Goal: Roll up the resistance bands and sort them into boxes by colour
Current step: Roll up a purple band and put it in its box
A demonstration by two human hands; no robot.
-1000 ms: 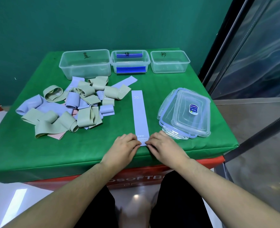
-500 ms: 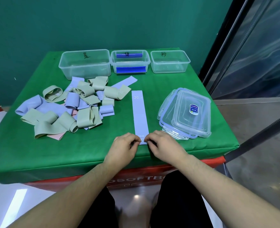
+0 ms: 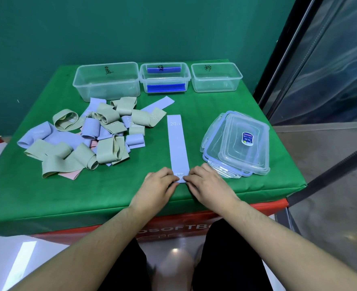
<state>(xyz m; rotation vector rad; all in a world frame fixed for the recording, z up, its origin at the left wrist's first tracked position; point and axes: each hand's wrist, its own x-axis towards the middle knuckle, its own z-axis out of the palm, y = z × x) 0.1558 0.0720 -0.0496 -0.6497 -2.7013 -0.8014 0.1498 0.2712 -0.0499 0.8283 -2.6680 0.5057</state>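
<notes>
A flat lilac resistance band (image 3: 177,143) marked 20 LB lies lengthwise on the green table top (image 3: 110,192). My left hand (image 3: 157,184) and my right hand (image 3: 207,182) pinch its near end from either side, and that end is curled up slightly. A loose pile of lilac, sage-green and pink bands (image 3: 85,139) lies to the left. At the back stand three clear boxes: a large empty left box (image 3: 106,80), a middle box (image 3: 165,77) with blue clips, and an empty right box (image 3: 216,77).
A stack of clear lids (image 3: 238,145) sits right of the flat band, close to my right hand. The table's near edge runs just below my wrists. A dark frame and glass panel (image 3: 320,80) stand at the right.
Both hands stay at the band's near end. Their fingers have crept slightly forward and the end has begun to curl.
</notes>
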